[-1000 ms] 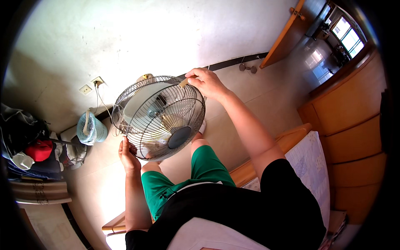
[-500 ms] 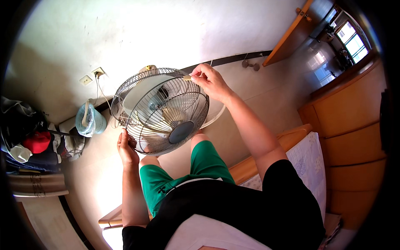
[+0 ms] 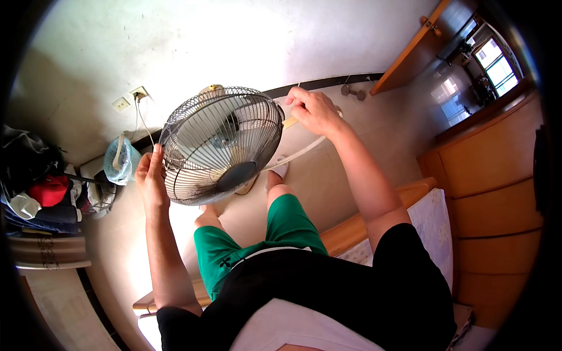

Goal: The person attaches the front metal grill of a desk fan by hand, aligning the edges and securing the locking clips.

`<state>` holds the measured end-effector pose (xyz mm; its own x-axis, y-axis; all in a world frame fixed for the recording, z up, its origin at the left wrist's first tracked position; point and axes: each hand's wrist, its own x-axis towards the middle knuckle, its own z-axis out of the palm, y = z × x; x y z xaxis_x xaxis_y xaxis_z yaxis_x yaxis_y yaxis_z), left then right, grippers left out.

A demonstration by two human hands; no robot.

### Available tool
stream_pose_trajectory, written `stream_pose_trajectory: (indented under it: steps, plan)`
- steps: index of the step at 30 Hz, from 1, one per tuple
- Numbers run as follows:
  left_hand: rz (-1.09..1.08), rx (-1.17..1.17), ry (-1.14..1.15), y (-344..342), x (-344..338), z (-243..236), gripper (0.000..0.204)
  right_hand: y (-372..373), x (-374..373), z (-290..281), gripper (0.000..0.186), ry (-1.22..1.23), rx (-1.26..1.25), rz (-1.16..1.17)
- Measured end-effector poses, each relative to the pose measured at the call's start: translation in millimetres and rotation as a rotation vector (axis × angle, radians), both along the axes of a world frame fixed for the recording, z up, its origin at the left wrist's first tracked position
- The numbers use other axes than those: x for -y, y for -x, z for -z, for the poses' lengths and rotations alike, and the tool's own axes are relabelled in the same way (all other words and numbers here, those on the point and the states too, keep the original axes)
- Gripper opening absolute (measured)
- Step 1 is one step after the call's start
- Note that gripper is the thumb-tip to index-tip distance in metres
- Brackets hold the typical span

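Observation:
A round wire fan grille (image 3: 213, 171) with a dark centre disc (image 3: 237, 175) tilts in front of the fan's rear guard and pale blades. My left hand (image 3: 153, 178) is closed at its left rim, thumb raised on the near side and fingertips partly hidden. Right of the opposite rim, my right hand (image 3: 316, 113) has curled fingers. A short beige piece (image 3: 290, 121) shows from under it, beside the rim; the rest of that piece is hidden by the hand. A yellow-topped beige part (image 3: 212, 89) of the fan shows behind the rear guard.
A white cord runs from the wall socket (image 3: 139, 92). A blue lined bin (image 3: 121, 161) stands at left, beside piled clothes (image 3: 47, 190). A pale curved band (image 3: 301, 153) passes below my right hand. Dumbbells (image 3: 353, 92) lie by the open door (image 3: 410, 44). A wooden bed edge (image 3: 383, 213) is at right.
The front grille has shifted left and slightly up, now closer to the rear guard. My left hand has moved left and up with it; my right hand has moved right, away from the top rim.

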<state>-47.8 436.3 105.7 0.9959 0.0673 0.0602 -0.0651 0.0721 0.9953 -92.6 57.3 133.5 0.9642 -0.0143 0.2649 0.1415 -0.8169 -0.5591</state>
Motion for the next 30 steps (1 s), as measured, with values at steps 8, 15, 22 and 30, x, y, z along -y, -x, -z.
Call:
stream_pose_trajectory:
  steps: [8,15,22,30]
  plan:
    - [0.092,-0.281,0.199,-22,5,24,0.044,1,5,35,0.042,0.053,-0.366,0.202]
    - [0.118,-0.258,0.303,-9,-4,53,0.037,-2,8,26,0.045,-0.007,-0.21,0.153]
    - [0.222,-0.273,0.357,-9,-39,112,0.044,-27,-1,10,0.026,0.051,-0.127,-0.037]
    - [0.251,-0.249,0.371,-6,-39,157,0.05,-23,-10,17,0.018,0.071,0.004,-0.053]
